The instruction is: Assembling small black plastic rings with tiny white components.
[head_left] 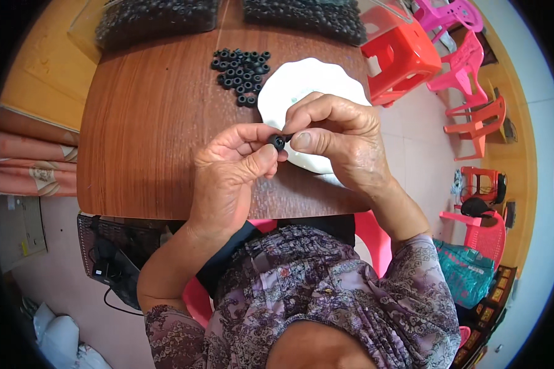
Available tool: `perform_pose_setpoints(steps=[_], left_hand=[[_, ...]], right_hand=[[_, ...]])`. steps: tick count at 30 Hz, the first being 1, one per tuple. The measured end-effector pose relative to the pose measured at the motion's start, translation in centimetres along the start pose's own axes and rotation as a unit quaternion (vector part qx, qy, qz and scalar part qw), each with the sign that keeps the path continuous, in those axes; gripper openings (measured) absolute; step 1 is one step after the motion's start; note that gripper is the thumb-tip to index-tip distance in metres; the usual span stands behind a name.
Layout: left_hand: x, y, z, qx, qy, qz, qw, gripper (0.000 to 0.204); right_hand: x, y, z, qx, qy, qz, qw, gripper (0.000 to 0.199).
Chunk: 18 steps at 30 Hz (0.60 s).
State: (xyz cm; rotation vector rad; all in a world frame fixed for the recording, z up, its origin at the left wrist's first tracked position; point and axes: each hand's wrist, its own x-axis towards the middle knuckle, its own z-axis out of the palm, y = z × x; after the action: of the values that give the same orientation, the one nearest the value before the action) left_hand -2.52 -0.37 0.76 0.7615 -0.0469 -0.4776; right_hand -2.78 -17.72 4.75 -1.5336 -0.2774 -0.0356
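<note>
My left hand [232, 161] pinches a small round black part with a hole in its end [277, 142] between thumb and fingers, above the table near its front edge. Close against it, my right hand [345, 136] is closed in a pinch, thumb and fingertips meeting at the part's right side. A bit of something dark shows at those fingertips, too small to name. Beneath the right hand lies a white plate with a wavy rim [317, 71], partly covered by the hand. Beyond my hands, a loose pile of similar black parts [243, 75] rests on the wood.
Two clear boxes full of small black pieces [157, 23] [301, 18] stand at the far side of the brown wooden table [148, 123]. A red stool [406, 55] is beside the far right corner. Pink and red chairs [465, 67] line the right wall. A black perforated basket [114, 252] sits below left.
</note>
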Motion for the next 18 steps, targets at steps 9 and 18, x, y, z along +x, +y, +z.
perform_pose_setpoints(steps=[9, 18], left_hand=[[-0.7, -0.9, 1.8, 0.055, 0.020, 0.038, 0.998, 0.021], [-1.4, -1.4, 2.2, 0.113, 0.014, 0.106, 0.988, 0.021]], right_hand=[[-1.8, -0.6, -0.8, -0.078, 0.019, -0.014, 0.997, 0.011], [-2.0, -2.1, -0.8, -0.020, 0.032, 0.114, 0.993, 0.012]])
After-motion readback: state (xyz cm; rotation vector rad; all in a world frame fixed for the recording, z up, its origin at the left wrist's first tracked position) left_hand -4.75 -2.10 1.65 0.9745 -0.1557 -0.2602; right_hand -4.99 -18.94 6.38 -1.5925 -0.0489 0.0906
